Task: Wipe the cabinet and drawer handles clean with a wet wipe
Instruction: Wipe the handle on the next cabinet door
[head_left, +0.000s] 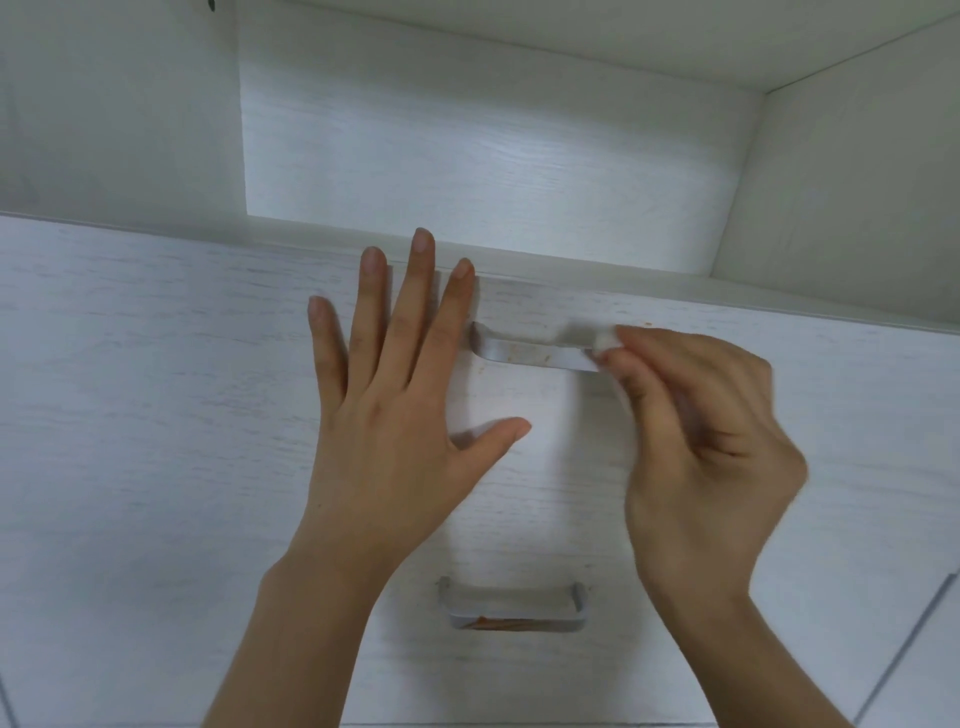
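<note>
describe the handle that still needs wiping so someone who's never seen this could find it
Start at the white wood-grain drawer fronts below the open shelf. Two metal handles sit one above the other; the right hand works a wipe along the upper handle. The lower handle, between the forearms, is untouched, with an orange-brown smear along its bottom edge.

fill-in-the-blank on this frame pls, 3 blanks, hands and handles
1. The left hand lies flat on the drawer front with fingers ____.
2. The right hand pinches a white ____ against the upper handle.
3. The orange-brown smear sits along the ____ handle's bottom edge.

Missing words: spread; wipe; lower
</note>
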